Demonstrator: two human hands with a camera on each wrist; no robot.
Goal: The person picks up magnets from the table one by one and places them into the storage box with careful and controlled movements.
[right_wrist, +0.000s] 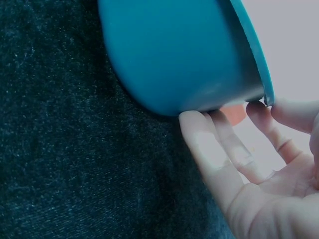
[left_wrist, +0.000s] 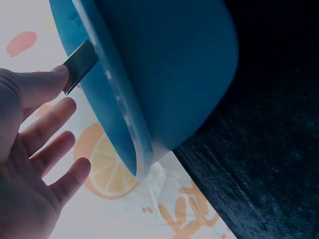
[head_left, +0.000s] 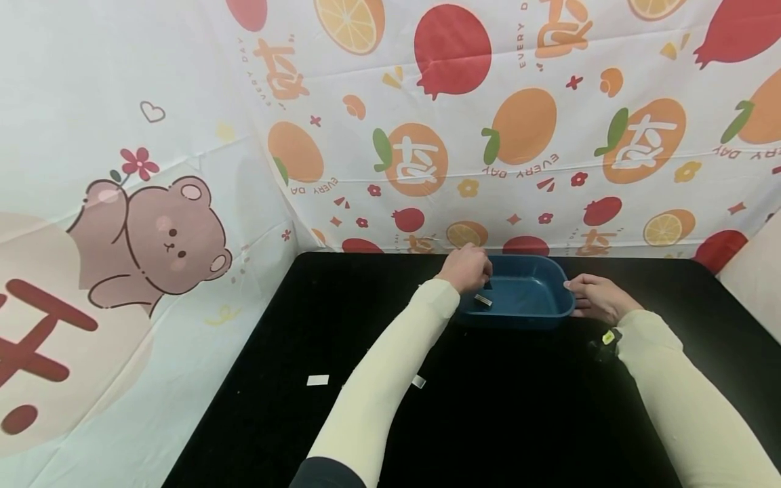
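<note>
A blue plastic basin (head_left: 518,316) stands toward the far side of the black table. At its left end my left hand (head_left: 466,266) pinches a small flat rectangular piece (left_wrist: 81,63) between thumb and index finger, right by the rim; the other fingers are spread apart. That piece is dark with a shiny edge. Another small rectangular piece (head_left: 483,299) lies inside the basin, near its left side. My right hand (head_left: 601,298) pinches the basin's right rim with thumb and index finger, the remaining fingertips touching the outer wall (right_wrist: 174,55) below.
A small white rectangle (head_left: 317,380) lies on the black tabletop (head_left: 518,407) at left. A second pale little piece (head_left: 418,381) lies beside the left forearm. Behind the table hangs a fruit-printed cloth (head_left: 464,142); a bear-printed cloth (head_left: 171,230) stands at left.
</note>
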